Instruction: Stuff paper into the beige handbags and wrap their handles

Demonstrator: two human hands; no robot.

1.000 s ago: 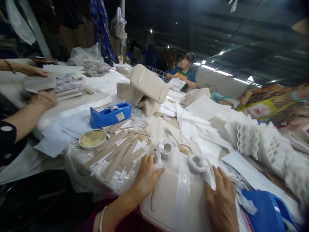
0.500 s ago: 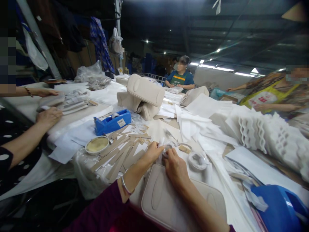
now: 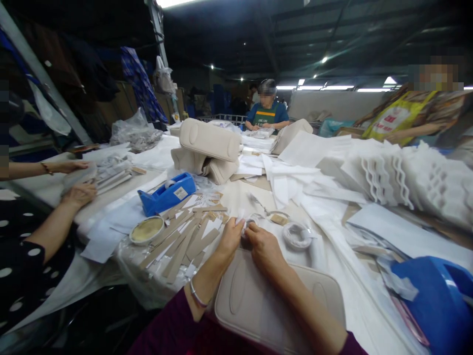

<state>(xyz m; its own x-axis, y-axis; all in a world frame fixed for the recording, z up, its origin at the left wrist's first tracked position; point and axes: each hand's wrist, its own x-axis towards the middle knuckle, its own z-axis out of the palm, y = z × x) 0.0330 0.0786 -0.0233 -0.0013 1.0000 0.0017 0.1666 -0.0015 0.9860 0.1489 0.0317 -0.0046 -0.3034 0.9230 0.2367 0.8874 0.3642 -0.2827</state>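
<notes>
**Both hands on the ring at the middle of the frame!**

Here's my left hand (image 3: 232, 234), fingers pinched in tight, and my right hand (image 3: 263, 241), curled in hard against it. Between them is a pale ring (image 3: 254, 218); the exact fold I'm nipping is hidden behind my knuckles. Right under my forearms, lower centre, lies the beige bag (image 3: 264, 305), flat side up, oval patches showing.

The score so far? Just right of my grip a second ring (image 3: 295, 244) sits untouched, and it looks wrapped, so I'd call that one done. The ring in my fingers I judge unfinished; whether its wrapping is closed, I can't tell.

Moving out: card strips (image 3: 192, 236) fan across centre left, with a dish (image 3: 147, 230) and a blue dispenser (image 3: 168, 195) beside them. More bags (image 3: 209, 140) are piled upper centre, wavy foam (image 3: 384, 182) crowds the right, and a co-worker in green (image 3: 266, 118) bends over the far side.
</notes>
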